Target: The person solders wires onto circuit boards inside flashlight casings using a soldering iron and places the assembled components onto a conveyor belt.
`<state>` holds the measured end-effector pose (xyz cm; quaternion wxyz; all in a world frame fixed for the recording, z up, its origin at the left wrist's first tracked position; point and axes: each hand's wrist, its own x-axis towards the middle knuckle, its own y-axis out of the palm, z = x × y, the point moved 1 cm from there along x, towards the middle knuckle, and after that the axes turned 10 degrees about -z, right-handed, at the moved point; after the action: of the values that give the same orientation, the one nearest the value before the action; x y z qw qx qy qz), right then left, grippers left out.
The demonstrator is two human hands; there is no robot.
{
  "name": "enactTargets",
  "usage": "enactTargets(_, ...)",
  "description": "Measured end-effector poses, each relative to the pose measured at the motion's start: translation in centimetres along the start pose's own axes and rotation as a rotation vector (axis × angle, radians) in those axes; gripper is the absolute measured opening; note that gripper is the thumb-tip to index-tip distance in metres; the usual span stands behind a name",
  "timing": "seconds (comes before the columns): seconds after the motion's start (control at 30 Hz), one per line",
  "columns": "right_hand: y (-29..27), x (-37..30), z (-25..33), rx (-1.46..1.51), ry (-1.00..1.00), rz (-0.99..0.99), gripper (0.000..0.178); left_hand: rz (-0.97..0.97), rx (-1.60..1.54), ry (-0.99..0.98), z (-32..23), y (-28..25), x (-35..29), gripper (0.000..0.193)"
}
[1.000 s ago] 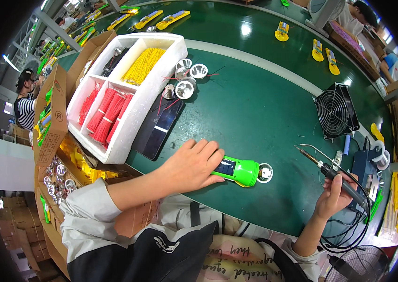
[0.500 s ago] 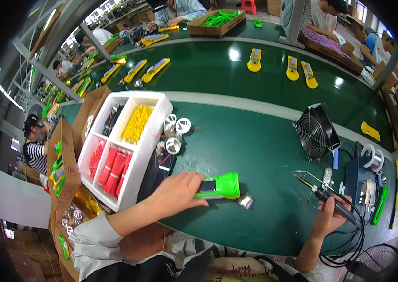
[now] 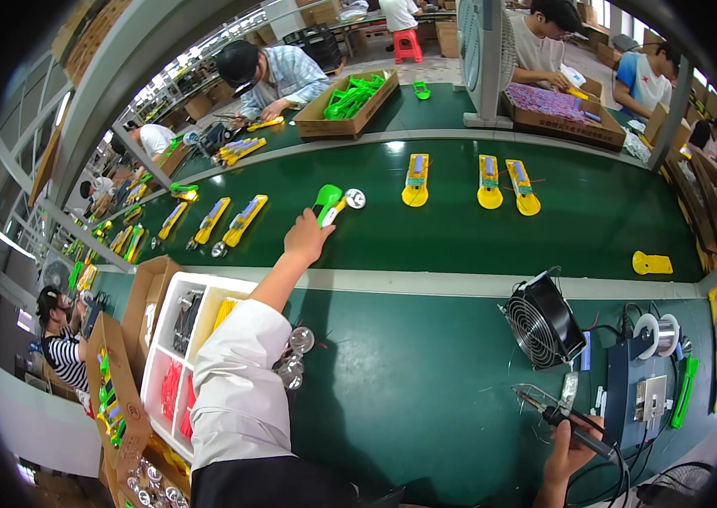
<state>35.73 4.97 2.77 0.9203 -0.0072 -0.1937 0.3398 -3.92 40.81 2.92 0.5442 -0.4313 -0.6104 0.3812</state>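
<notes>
Left hand (image 3: 304,240) has moved the torch (image 3: 326,203) from near desk (image 3: 409,364) to far strip (image 3: 291,241), grip wrapped round it; right hand (image 3: 567,455) grasps iron (image 3: 583,437), now well apart.

Left grip (image 3: 307,238) extended forward, right grip (image 3: 572,453) curled

Red stool (image 3: 407,47), 12 o'clock from view centre — brown carton (image 3: 563,126), 2 o'clock — co-worker in striped top (image 3: 64,354), 8 o'clock.

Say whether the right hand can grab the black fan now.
Probably not: the right hand is gripping the soldering iron, though the black fan stands close ahead of it.
</notes>
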Motion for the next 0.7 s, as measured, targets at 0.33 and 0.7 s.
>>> enactTargets(0.33,-0.3,-0.1,-1.3,-0.034,-0.126,0.019,0.022,-0.228,-0.297,0.287,-13.0,-0.3,5.2,0.033)
enactTargets(0.7,-0.4,0.0,-1.7,0.039,-0.131,-0.053,0.020,-0.133,-0.044,0.032,-17.8,5.7,3.8,0.030)
